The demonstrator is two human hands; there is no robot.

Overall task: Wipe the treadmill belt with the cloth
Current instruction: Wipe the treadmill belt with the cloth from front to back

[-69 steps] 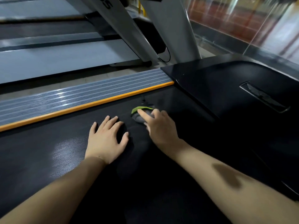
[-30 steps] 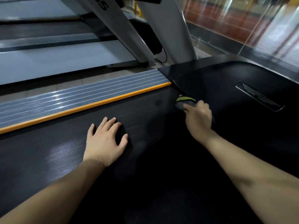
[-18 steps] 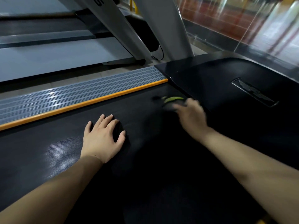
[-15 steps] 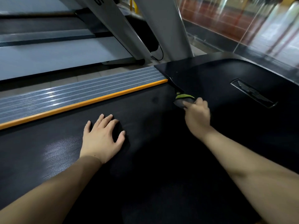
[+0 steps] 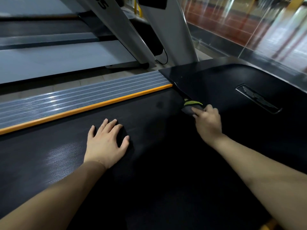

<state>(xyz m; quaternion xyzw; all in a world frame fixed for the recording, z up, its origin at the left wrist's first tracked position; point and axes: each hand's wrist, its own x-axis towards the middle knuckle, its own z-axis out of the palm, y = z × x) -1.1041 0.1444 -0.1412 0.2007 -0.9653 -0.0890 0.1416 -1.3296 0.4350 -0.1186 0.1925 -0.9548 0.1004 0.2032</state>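
Observation:
The black textured treadmill belt (image 5: pixel 69 153) fills the lower frame. My left hand (image 5: pixel 106 141) lies flat on it with fingers spread. My right hand (image 5: pixel 208 122) grips a small grey cloth with a yellow-green edge (image 5: pixel 191 106), fingers curled over it. The cloth is pressed down at the far end of the belt, right where the belt meets the black motor cover (image 5: pixel 224 83). Most of the cloth is hidden under my fingers.
An orange strip (image 5: pixel 86 107) and a ribbed grey side rail (image 5: pixel 79 93) run along the belt's left edge. Grey uprights (image 5: pixel 167 29) rise behind the motor cover. Another treadmill deck (image 5: pixel 49 58) lies to the left, and a glass wall (image 5: pixel 249 25) stands at the right.
My right hand slid the cloth from the middle of the belt to its far end by the motor cover, swept briefly left, then came back there. My left hand stayed flat.

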